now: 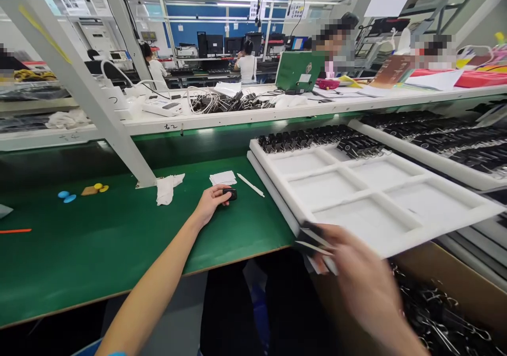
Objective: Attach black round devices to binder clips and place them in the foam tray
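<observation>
Watching remotely, I see the left hand pinching a small black rounded-rectangular object over the green tabletop, long axis roughly crosswise, ahead and left of the blurred right hand gripping a black, wire-handled binder clip beside the white compartmented tray.

Over there, that smooth green bench top carries a crumpled white cloth, white paper slips, a slim white stick and two round blue pieces.

A head-worn camera looks forward and down from close above the near edge of a green-topped workbench.
</observation>
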A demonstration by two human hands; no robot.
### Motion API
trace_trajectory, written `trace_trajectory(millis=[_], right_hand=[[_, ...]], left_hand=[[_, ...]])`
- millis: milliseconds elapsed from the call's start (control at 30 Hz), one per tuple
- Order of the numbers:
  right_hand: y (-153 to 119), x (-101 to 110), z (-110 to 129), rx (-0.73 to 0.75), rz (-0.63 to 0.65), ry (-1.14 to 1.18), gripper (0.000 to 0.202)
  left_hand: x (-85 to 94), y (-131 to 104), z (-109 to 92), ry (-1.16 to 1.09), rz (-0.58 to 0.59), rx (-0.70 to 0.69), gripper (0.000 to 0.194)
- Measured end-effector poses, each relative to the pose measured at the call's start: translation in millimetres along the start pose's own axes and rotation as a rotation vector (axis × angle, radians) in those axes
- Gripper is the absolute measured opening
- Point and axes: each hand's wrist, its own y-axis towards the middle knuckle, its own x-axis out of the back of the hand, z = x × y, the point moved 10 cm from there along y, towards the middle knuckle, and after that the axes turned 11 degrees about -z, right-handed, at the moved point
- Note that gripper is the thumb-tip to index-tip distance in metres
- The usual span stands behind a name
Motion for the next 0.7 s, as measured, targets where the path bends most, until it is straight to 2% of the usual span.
trace_trajectory(millis=[67,100,133,200,300,367,500,700], right_hand=[[0.9,-82.9,1.7,0.0,0.209,0.137,0.051],[5.8,-114.4,-3.4,-0.004,0.257,0.172,0.049],[13.6,-139.3,-12.8,-0.013,0.28,0.192,0.049],[36.3,-167.4,-39.2,-0.027,0.252,0.202,0.05],[68.8,-178.8,-76.2,-0.024,0.212,0.191,0.053],[82.0,-178.5,-88.1,0.0,0.222,0.188,0.054],[88.6,-174.6,-89.1,0.032,0.25,0.201,0.053],[83.4,-175.0,-87.8,-0.032,0.284,0.319,0.057]], left_hand=[[1.4,1.0,-0.4,-0.014,-0.018,0.002,0.051],[2.0,1.4,-0.7,-0.024,-0.028,0.005,0.052],[2.6,1.7,-1.2,-0.037,-0.038,0.01,0.052],[3.4,1.6,-2.7,-0.059,-0.051,0.019,0.051],[3.9,0.5,-6.4,-0.074,-0.058,0.021,0.048],[3.5,-0.3,-7.7,-0.077,-0.052,0.026,0.046],[0.6,-1.1,-6.7,-0.057,-0.023,0.04,0.047],[-1.8,-2.5,-8.5,0.0,-0.029,0.006,0.05]])
